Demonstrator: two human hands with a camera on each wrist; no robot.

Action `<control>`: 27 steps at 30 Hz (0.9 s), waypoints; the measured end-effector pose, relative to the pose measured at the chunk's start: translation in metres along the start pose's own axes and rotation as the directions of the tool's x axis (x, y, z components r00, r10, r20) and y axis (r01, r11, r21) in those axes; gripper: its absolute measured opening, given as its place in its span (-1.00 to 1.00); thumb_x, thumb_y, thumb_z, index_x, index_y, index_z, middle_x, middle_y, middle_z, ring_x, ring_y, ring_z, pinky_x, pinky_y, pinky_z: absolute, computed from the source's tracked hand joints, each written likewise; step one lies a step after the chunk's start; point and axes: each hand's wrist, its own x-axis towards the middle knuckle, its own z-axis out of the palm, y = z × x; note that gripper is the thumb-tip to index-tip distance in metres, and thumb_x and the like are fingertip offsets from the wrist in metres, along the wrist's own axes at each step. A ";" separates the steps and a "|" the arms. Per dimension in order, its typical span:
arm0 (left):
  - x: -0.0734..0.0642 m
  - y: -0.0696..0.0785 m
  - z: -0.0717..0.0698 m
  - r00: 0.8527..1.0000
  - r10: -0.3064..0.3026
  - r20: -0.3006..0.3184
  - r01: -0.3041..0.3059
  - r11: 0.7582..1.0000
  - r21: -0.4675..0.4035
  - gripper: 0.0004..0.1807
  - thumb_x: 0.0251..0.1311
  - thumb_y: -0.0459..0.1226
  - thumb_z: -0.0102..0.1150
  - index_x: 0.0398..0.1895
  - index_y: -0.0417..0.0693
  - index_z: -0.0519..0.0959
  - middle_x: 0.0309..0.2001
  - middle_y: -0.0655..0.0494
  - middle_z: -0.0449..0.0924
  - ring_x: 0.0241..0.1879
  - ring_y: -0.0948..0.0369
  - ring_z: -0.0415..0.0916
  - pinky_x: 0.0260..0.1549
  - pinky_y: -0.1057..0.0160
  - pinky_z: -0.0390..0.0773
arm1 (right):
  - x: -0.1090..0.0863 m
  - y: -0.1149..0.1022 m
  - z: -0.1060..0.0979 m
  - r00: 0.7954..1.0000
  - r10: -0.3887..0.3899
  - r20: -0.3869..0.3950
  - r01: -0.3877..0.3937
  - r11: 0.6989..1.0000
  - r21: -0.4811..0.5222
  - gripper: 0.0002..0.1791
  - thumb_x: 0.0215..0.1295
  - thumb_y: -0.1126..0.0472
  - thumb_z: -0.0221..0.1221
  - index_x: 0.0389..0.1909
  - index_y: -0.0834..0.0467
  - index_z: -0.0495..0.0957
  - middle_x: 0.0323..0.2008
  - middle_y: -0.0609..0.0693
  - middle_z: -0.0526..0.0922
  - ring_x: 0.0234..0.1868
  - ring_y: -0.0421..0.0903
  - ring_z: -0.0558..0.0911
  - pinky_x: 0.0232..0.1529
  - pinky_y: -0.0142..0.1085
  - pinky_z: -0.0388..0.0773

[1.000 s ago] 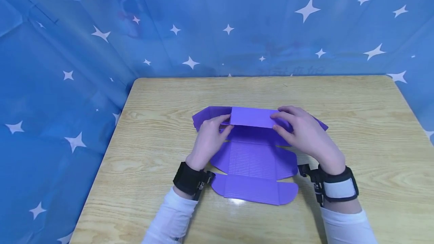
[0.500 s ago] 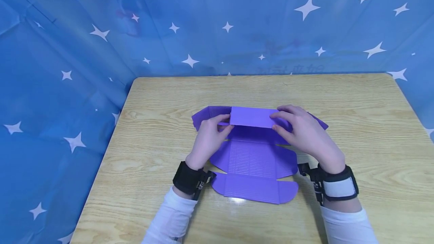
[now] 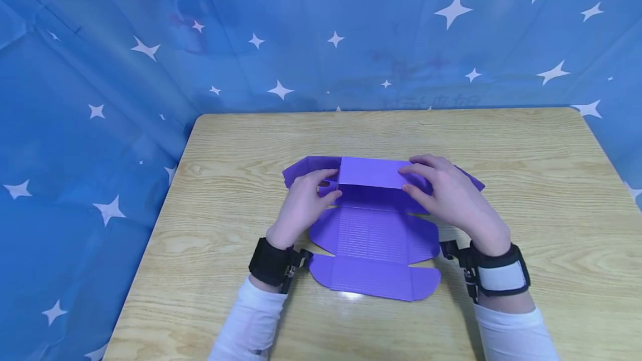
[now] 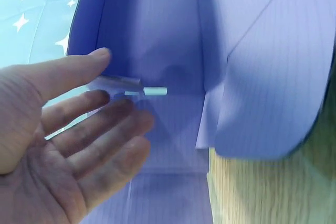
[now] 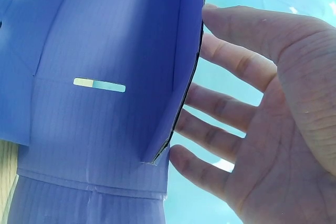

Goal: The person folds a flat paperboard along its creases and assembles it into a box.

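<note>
A purple cardboard box point(image 3: 373, 233), partly unfolded, lies on the table with its far panel point(image 3: 374, 172) folded up and over towards me. My left hand point(image 3: 303, 199) is beside that panel's left end. In the left wrist view its fingers point(image 4: 113, 145) are extended and slightly bent, with nothing gripped between them. My right hand point(image 3: 446, 191) holds the right end of the raised panel, thumb at the near edge and fingers on its outer face. The right wrist view shows the thumb tip right at the cardboard edge and a narrow slot point(image 5: 100, 85) in the box.
The box lies on a light wood-grain table point(image 3: 215, 210). Rounded side flaps point(image 3: 425, 284) spread out along the box's near part. A blue curtain point(image 3: 301, 32) with white stars hangs behind the table and along its left side.
My left hand has shifted slightly left and away from the panel's end, its thumb and finger coming off the cardboard. The right hand and the box have barely moved.
</note>
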 end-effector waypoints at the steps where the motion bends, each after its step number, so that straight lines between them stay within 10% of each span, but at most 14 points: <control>1: 0.000 -0.001 -0.001 1.000 -0.008 0.009 0.008 1.000 0.014 -0.49 0.34 -0.27 0.39 0.33 -0.19 0.60 0.23 -0.13 0.72 0.13 -0.04 0.75 0.06 0.01 0.76 | 0.000 0.000 0.000 1.000 -0.001 0.000 0.001 1.000 0.001 -0.63 0.42 0.17 0.32 0.19 0.17 0.70 0.27 0.32 0.63 0.32 0.35 0.59 0.32 0.28 0.54; 18: 0.004 -0.023 -0.001 0.992 -0.108 -0.067 0.110 0.993 0.039 -0.56 0.33 -0.32 0.35 0.23 -0.33 0.63 0.15 -0.23 0.75 0.15 -0.10 0.73 0.22 -0.04 0.69 | 0.000 0.000 -0.001 1.000 0.008 0.009 -0.008 1.000 0.007 -0.63 0.44 0.17 0.31 0.20 0.15 0.69 0.29 0.31 0.62 0.34 0.35 0.57 0.33 0.29 0.53; 27: 0.003 -0.024 0.004 0.987 -0.160 0.006 0.160 0.985 0.070 -0.65 0.32 -0.33 0.35 0.13 -0.31 0.67 -0.04 -0.21 0.81 0.00 -0.05 0.78 0.05 -0.04 0.74 | 0.001 0.000 -0.001 1.000 0.010 0.013 -0.010 1.000 0.002 -0.63 0.44 0.16 0.31 0.21 0.15 0.69 0.30 0.32 0.61 0.34 0.35 0.57 0.34 0.29 0.52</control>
